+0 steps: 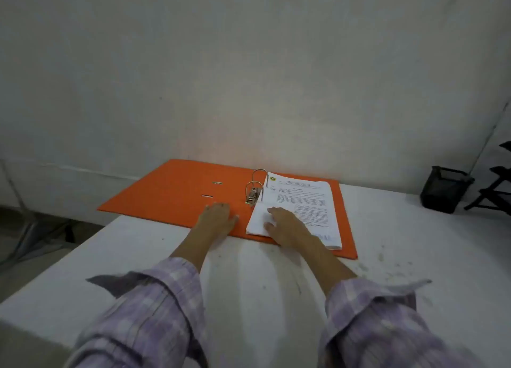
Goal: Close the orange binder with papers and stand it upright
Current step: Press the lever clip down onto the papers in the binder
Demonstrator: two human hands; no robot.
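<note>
The orange binder (171,191) lies open and flat on the white table, its left cover hanging past the table's left edge. Its metal rings (254,186) stand in the middle, beside the spine. A stack of printed papers (307,199) lies on the right half, by the rings. My left hand (218,218) rests flat, fingers spread, on the binder's near edge just left of the rings. My right hand (287,225) lies palm down on the near left corner of the papers, fingers apart.
The white table (414,243) stands against a pale wall. A black mesh bin (445,189) sits at the far right of the table, with a dark folding frame (495,185) beyond it. The floor drops away at the left.
</note>
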